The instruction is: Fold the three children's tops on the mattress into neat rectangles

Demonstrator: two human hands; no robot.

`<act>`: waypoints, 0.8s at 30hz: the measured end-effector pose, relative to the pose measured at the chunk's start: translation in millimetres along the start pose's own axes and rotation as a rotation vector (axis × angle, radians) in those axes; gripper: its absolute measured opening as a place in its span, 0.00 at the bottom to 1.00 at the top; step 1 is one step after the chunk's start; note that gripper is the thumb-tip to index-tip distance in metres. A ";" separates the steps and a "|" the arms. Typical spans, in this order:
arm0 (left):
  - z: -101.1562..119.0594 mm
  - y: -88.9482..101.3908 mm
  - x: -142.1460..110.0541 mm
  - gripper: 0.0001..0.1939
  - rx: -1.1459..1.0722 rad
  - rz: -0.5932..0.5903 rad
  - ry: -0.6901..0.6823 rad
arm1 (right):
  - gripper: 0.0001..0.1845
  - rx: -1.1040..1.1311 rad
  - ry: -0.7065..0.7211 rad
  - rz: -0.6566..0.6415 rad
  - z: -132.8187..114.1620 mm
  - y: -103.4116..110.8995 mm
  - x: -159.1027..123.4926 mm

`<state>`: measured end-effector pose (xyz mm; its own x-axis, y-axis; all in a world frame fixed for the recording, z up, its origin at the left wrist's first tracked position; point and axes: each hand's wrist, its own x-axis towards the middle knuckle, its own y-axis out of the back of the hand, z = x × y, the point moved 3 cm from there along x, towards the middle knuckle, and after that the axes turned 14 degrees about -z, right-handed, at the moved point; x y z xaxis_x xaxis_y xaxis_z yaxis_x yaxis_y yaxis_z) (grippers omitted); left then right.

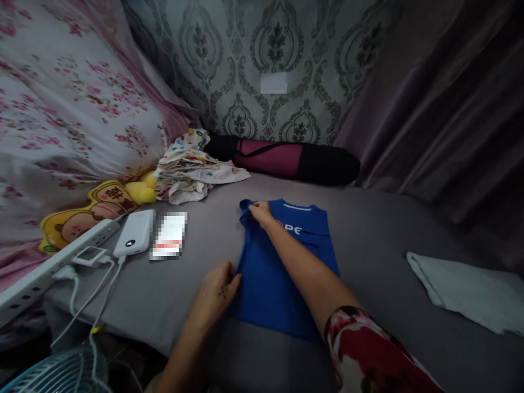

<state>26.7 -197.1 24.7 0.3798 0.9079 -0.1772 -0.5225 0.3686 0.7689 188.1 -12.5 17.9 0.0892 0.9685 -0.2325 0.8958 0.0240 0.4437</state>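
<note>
A blue T-shirt (266, 284) with white lettering on its chest lies on the grey bed sheet, its collar pointing away from me. My right hand (260, 213) reaches across it and pinches the bunched cloth at the upper left shoulder. My right forearm covers part of the print and the middle of the shirt. At the lower left edge of the shirt is my left hand (219, 289), its thumb and fingers apart beside the cloth. Whether those fingertips touch the edge is hard to make out.
To the left lie a white power bank (135, 232), a blurred-out phone-like rectangle (169, 236) and a power strip (28, 289) with cables. Further back are piled patterned clothes (188, 169) and a long black-and-maroon bag (282, 158). A pale folded cloth (470, 289) lies right; a fan (61, 374) stands lower left.
</note>
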 end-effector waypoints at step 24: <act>32.6 -46.4 -13.4 0.14 0.235 0.016 -0.429 | 0.30 -0.495 0.116 0.119 43.0 82.7 -73.4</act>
<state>70.7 -232.9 11.4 0.6794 0.7308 0.0669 -0.3631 0.2555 0.8960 274.3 -92.3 34.4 0.1040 0.9920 -0.0709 0.5666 -0.0005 0.8240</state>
